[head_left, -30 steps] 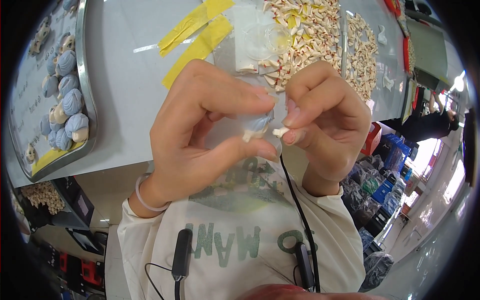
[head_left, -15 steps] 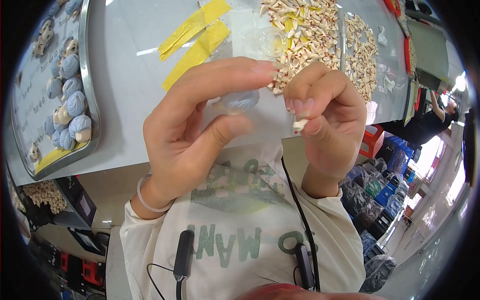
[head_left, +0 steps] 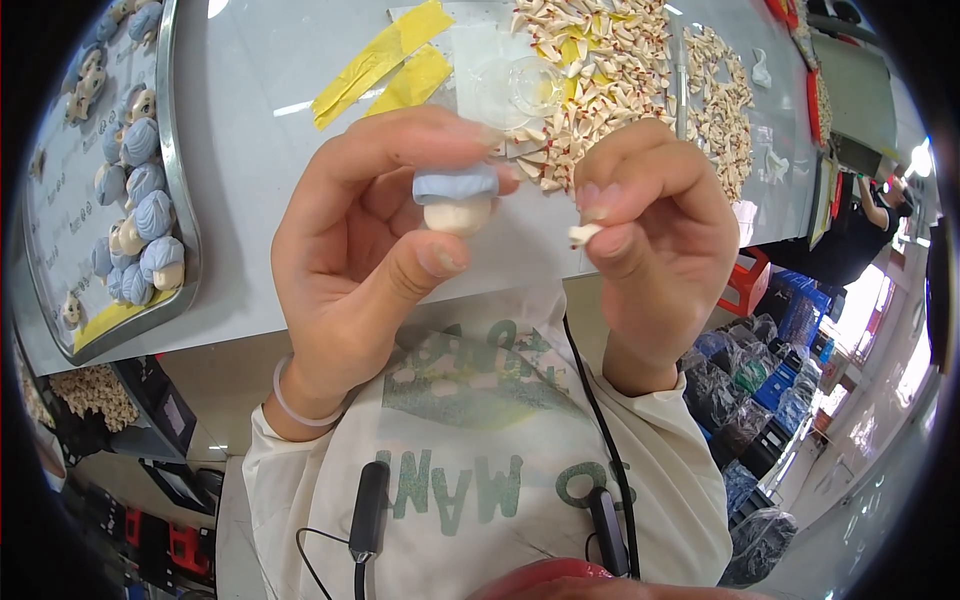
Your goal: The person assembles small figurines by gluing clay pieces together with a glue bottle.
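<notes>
Between the thumb and fingers of my left hand (head_left: 350, 220) is a small doll head (head_left: 457, 203), with pale blue hair on top and a cream part below. My right hand (head_left: 655, 220) pinches a tiny cream piece (head_left: 583, 235) between thumb and fingertips, a dark spot at its end. The two held things are apart, above the table's near edge. Beyond my right hand spreads a pile of small cream pieces with red tips (head_left: 600, 85). A clear round dish (head_left: 530, 90) stands beside that pile.
At the left, a metal-rimmed tray (head_left: 190, 250) carries several blue-haired doll heads (head_left: 143, 190). Yellow tape strips (head_left: 385, 60) lie on the table (head_left: 250, 150). A red stool (head_left: 747, 282) and bagged crates (head_left: 735, 400) are at the right, where another person (head_left: 865, 225) is.
My left hand has shifted slightly left and turned the doll head, so its cream underside shows. The tiny piece in my right hand has moved slightly left and been tilted.
</notes>
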Demonstrator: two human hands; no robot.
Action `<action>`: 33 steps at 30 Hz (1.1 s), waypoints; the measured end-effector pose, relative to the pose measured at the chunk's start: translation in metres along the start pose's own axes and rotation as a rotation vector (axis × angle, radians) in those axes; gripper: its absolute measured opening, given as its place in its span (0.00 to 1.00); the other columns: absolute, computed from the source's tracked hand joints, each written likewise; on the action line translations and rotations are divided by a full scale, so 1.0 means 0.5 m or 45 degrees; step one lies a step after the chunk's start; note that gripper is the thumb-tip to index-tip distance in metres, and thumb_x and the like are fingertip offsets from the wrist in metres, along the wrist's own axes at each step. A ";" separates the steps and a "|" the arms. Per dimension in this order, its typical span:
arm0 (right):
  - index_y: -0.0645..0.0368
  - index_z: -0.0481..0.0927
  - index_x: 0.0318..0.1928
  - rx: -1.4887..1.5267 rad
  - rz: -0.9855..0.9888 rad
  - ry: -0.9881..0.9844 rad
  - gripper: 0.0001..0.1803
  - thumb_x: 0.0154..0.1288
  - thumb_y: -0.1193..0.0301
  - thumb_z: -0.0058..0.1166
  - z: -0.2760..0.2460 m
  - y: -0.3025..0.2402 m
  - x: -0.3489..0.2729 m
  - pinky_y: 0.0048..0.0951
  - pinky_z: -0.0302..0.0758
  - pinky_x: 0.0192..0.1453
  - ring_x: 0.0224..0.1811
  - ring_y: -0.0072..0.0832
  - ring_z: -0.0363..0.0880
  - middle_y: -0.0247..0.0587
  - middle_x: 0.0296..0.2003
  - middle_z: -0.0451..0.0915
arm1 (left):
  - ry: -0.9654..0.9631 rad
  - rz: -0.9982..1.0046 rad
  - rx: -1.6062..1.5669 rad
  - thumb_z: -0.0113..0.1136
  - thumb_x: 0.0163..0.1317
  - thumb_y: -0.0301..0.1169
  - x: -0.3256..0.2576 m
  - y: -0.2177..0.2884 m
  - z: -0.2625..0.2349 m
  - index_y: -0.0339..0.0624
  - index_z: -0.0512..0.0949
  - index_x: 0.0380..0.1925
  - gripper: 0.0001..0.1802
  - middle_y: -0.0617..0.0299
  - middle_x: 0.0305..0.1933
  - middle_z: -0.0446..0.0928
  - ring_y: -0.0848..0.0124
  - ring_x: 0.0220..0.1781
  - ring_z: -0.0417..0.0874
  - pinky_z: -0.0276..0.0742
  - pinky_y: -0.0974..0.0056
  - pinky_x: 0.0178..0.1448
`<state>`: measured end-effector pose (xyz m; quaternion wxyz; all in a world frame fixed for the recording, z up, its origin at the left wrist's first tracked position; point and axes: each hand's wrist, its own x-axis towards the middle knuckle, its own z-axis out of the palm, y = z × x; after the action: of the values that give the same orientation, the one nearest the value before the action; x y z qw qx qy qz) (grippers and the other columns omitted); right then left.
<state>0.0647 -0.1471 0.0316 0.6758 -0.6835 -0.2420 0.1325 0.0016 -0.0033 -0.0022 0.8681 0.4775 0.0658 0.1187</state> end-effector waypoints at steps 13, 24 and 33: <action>0.64 0.71 0.31 -0.234 -0.213 -0.094 0.09 0.47 0.81 0.56 0.023 0.012 0.008 0.17 0.62 0.35 0.30 0.22 0.64 0.41 0.30 0.68 | -0.074 -0.136 0.017 0.61 0.49 0.43 -0.001 0.002 -0.020 0.34 0.67 0.40 0.26 0.53 0.40 0.71 0.66 0.42 0.74 0.68 0.67 0.47; 0.59 0.69 0.23 -0.427 -0.281 0.088 0.12 0.39 0.87 0.56 0.031 0.019 -0.007 0.19 0.68 0.28 0.25 0.25 0.68 0.36 0.24 0.71 | -0.160 -0.069 0.099 0.62 0.48 0.32 -0.004 -0.010 -0.019 0.31 0.71 0.37 0.19 0.56 0.38 0.73 0.74 0.36 0.71 0.67 0.74 0.38; 0.59 0.74 0.28 -0.295 -0.228 0.126 0.10 0.43 0.83 0.59 0.023 0.030 -0.030 0.22 0.68 0.33 0.29 0.25 0.70 0.39 0.28 0.72 | -0.196 0.019 0.033 0.60 0.50 0.27 -0.004 -0.018 -0.008 0.30 0.71 0.39 0.17 0.56 0.39 0.75 0.82 0.28 0.66 0.63 0.78 0.32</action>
<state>0.0483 -0.1444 0.0138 0.6125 -0.7383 -0.2822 0.0090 0.0001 -0.0051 -0.0121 0.8635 0.4968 -0.0029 0.0873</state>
